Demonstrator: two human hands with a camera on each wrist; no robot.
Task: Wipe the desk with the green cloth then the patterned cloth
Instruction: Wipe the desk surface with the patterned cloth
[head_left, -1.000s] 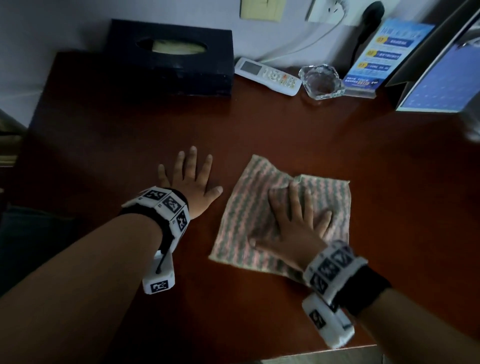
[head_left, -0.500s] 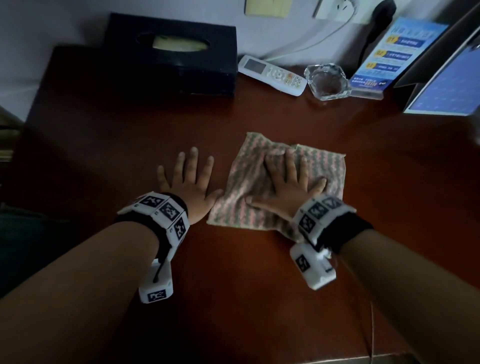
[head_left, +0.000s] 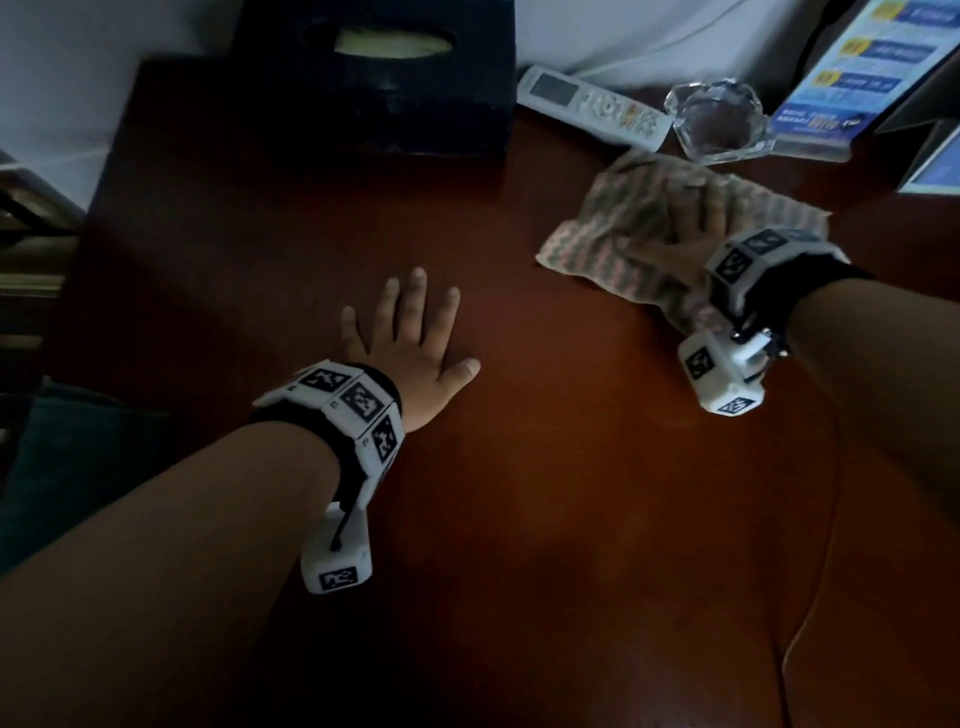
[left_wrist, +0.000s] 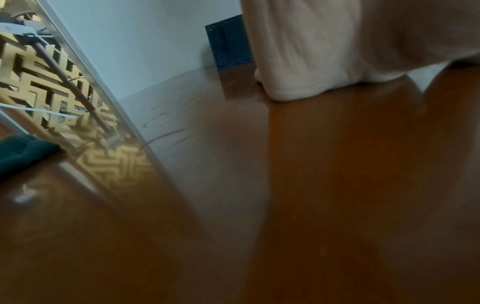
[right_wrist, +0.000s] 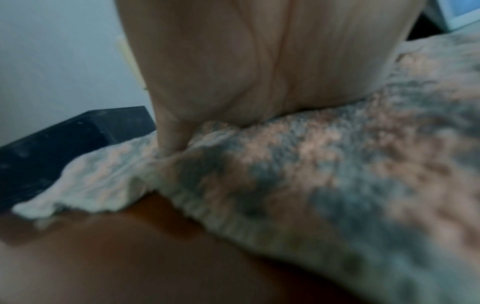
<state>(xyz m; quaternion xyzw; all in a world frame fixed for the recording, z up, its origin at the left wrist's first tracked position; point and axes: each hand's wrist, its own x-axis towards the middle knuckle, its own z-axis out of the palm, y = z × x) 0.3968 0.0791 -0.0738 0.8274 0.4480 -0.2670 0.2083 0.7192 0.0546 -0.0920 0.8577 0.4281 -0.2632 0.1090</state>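
Observation:
The patterned cloth (head_left: 587, 244), striped pink and green, lies rumpled on the red-brown desk (head_left: 571, 493) at the back right, just in front of the remote and the glass ashtray. My right hand (head_left: 675, 234) lies flat on it with straight fingers and presses it down; in the right wrist view the palm (right_wrist: 259, 61) sits on the cloth (right_wrist: 285, 185). My left hand (head_left: 410, 343) rests flat on bare wood near the middle, fingers spread, holding nothing. A dark green cloth (left_wrist: 20, 154) shows at the far left, beyond the desk's left side (head_left: 67, 467).
Along the back edge stand a dark tissue box (head_left: 384, 78), a white remote (head_left: 592, 106), a glass ashtray (head_left: 717, 117) and a blue leaflet stand (head_left: 852, 78). A framed panel leans at the far right. The wall is close behind them.
My right hand has pushed the patterned cloth away from me and to the right, up to the remote and ashtray. The left hand has stayed flat in its place.

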